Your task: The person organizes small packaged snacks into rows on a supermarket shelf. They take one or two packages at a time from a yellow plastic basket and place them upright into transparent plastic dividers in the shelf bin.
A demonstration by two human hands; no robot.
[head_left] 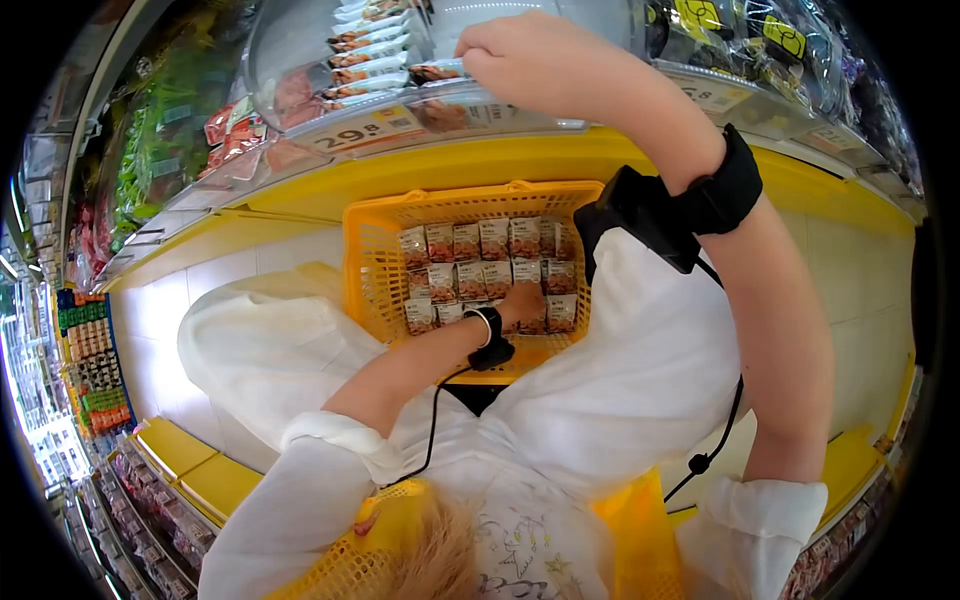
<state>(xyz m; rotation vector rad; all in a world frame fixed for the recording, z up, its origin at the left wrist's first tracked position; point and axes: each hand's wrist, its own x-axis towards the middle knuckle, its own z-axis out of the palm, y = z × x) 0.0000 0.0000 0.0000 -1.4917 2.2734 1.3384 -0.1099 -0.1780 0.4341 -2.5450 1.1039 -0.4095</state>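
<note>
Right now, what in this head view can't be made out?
- Packets in the yellow basket: print too small to read.
- Left hand: fingers buried among the packets, grip unclear.
- Right hand at the shelf packs: fingers turned away, hold unclear.
- Price label: partly glared, cut off.

1 fisheye camera on the person's head looks steeply down, close over both arms, a yellow basket (380,260) and a chilled shelf (420,120).
</note>
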